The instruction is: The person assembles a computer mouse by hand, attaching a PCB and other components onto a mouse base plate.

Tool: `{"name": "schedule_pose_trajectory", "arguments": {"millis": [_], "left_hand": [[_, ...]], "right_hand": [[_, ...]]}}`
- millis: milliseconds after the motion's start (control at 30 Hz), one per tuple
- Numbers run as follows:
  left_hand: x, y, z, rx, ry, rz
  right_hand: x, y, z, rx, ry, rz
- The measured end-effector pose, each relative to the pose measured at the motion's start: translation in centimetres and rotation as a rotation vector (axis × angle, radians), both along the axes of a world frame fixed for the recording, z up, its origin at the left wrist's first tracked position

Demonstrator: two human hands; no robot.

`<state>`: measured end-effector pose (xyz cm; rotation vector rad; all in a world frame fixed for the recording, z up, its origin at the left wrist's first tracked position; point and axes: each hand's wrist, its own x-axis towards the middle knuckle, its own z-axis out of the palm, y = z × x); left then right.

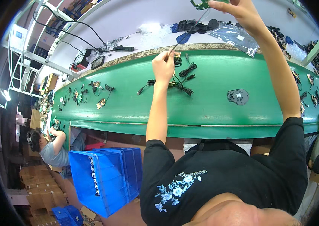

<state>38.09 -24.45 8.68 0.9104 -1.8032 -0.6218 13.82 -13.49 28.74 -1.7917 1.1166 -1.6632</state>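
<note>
Black shirt (234,177) filled five o'clock; left hand (163,67) gripped cable (175,46) at twelve, right hand (240,11) pinched circuit board (202,5) at one; cable-straightening, apparently, next needed steady grips.

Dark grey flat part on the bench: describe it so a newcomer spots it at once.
Start at the long green bench. Between the person's left forearm and right forearm, nearer the right one, lies the dark grey part. It's a flat, rounded plate with a small white label, unlike the coiled black cables to its left.
</note>
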Motion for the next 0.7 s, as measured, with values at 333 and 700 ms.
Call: {"name": "schedule_pose_trajectory", "arguments": {"millis": [333,700], "left_hand": [[1.5,-2.4,-1.5,0.366,-0.118,-0.259],[3.9,5.2,-3.2,0.614,-0.181,-0.693]], "right_hand": [[-3.9,1.7,-4.2,0.271,0.017,-0.052],[-5.7,1.8,-7.8,0.261,-0.201,-0.03]]}}
